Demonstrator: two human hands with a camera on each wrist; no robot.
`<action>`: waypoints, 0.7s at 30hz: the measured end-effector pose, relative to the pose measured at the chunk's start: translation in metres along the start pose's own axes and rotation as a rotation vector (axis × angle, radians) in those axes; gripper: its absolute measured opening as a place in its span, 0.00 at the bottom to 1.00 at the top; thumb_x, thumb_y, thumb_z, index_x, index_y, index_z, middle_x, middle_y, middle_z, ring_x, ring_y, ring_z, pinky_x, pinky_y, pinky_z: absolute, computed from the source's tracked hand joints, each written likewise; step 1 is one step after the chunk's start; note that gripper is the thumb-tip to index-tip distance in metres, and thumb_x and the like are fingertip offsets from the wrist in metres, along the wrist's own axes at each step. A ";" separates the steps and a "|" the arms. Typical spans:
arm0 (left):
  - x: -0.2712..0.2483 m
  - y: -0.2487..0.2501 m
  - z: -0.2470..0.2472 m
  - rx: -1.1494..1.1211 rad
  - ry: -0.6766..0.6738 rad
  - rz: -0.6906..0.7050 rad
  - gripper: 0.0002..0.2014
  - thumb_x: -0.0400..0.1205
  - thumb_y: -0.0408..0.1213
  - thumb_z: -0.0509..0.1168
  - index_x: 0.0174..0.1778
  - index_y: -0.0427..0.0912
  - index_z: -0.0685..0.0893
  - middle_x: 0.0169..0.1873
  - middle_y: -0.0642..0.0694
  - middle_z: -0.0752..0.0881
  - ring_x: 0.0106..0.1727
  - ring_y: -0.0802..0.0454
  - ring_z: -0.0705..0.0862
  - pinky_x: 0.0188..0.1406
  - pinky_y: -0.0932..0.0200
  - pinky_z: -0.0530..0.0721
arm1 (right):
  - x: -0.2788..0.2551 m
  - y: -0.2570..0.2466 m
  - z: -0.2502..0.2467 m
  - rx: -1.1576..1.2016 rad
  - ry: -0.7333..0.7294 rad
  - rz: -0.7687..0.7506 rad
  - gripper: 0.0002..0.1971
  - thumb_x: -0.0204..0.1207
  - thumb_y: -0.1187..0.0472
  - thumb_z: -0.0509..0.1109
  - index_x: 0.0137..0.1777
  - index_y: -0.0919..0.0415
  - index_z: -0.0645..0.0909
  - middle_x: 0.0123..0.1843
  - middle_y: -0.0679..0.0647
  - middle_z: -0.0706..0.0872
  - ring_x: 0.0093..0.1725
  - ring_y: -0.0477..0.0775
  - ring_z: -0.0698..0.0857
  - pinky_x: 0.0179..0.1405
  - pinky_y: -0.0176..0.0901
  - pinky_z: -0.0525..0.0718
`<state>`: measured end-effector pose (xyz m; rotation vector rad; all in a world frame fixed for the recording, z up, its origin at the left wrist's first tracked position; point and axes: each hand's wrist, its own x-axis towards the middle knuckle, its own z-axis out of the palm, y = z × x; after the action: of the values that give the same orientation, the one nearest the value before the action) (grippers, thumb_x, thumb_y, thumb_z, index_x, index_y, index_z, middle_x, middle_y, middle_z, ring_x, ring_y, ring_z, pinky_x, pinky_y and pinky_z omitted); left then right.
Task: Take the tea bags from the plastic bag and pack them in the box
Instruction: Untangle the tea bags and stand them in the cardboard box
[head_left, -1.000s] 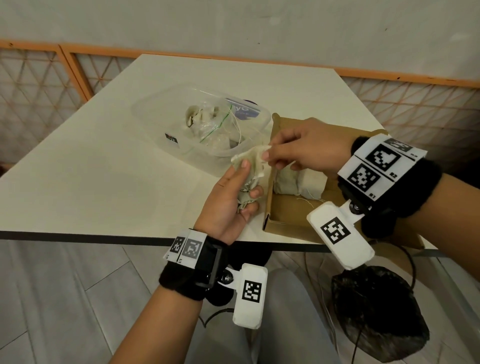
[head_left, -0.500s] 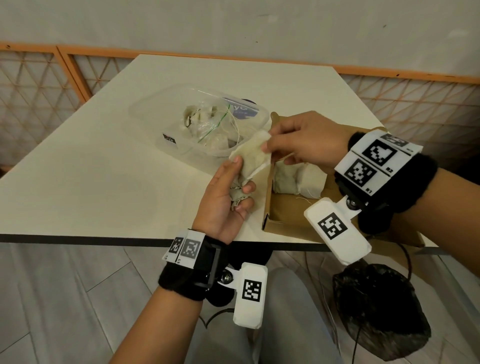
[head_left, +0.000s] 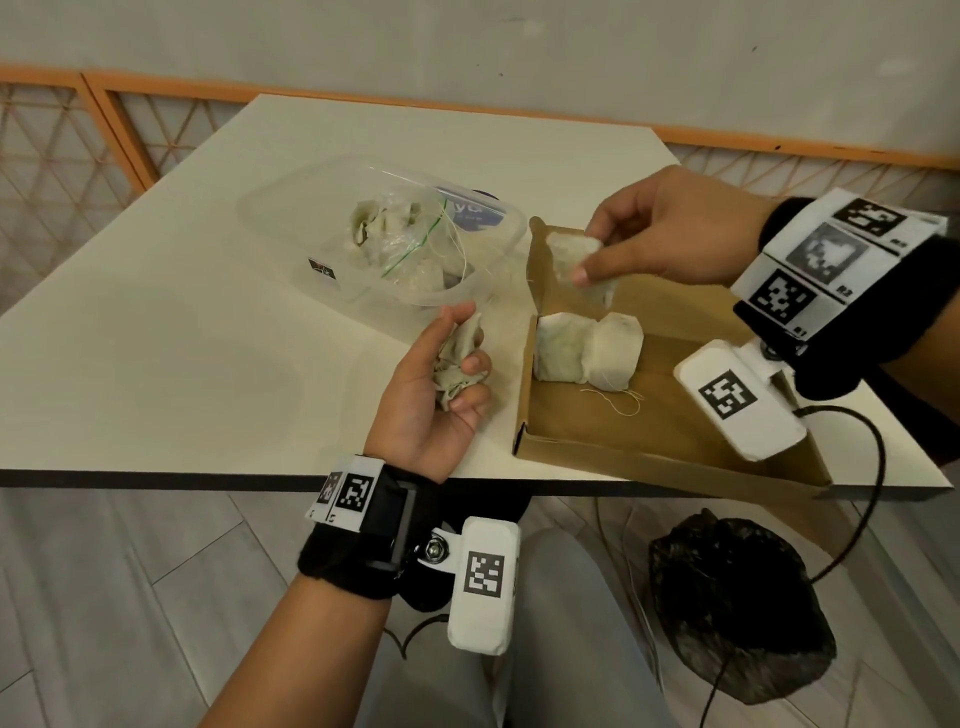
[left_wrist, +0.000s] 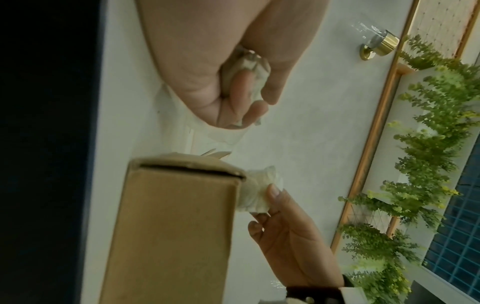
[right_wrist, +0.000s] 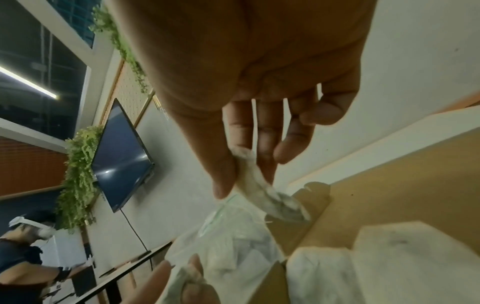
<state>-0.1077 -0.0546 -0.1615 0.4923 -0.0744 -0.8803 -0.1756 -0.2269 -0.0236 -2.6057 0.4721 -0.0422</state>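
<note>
My right hand (head_left: 592, 260) pinches one pale tea bag (head_left: 569, 254) between thumb and fingers, above the far left corner of the open brown cardboard box (head_left: 675, 441). In the right wrist view the same tea bag (right_wrist: 262, 193) hangs from the thumb and fingers. Two tea bags (head_left: 587, 351) stand side by side inside the box. My left hand (head_left: 457, 364) rests on the table left of the box and grips a crumpled bunch of tea bags (head_left: 457, 358), also seen as a bunch of tea bags (left_wrist: 246, 67) in the left wrist view. The clear plastic bag (head_left: 410, 244) with more tea bags lies in a clear tub (head_left: 291, 208).
The white table (head_left: 182, 338) has its front edge just under my left wrist. The box overhangs near the front right edge. A black bag (head_left: 737, 608) sits on the floor below. An orange lattice rail (head_left: 62, 135) runs behind the table.
My right hand pulled one tea bag out of the left hand's bunch and carried it right, over the box. The left hand stayed beside the box with the rest.
</note>
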 end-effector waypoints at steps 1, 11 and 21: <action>0.000 0.000 0.000 0.005 -0.001 -0.001 0.08 0.76 0.41 0.64 0.47 0.44 0.83 0.36 0.49 0.77 0.24 0.61 0.74 0.12 0.72 0.62 | -0.002 0.001 0.000 -0.035 -0.048 -0.006 0.11 0.65 0.49 0.78 0.41 0.55 0.87 0.36 0.49 0.86 0.37 0.44 0.79 0.47 0.39 0.75; -0.001 0.001 0.002 0.031 0.009 -0.005 0.06 0.73 0.39 0.65 0.44 0.44 0.83 0.35 0.49 0.77 0.24 0.61 0.73 0.12 0.72 0.61 | 0.001 0.012 0.037 -0.187 -0.338 0.035 0.09 0.70 0.49 0.74 0.42 0.53 0.89 0.31 0.43 0.82 0.33 0.41 0.75 0.37 0.33 0.70; -0.001 0.001 0.001 0.038 0.003 -0.018 0.07 0.75 0.40 0.64 0.46 0.44 0.82 0.36 0.50 0.77 0.25 0.61 0.74 0.13 0.72 0.61 | 0.012 0.019 0.037 -0.281 -0.152 0.118 0.08 0.71 0.52 0.74 0.46 0.55 0.82 0.35 0.43 0.78 0.37 0.44 0.76 0.37 0.38 0.71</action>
<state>-0.1082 -0.0535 -0.1596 0.5304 -0.0843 -0.8970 -0.1664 -0.2293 -0.0654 -2.8193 0.6136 0.2794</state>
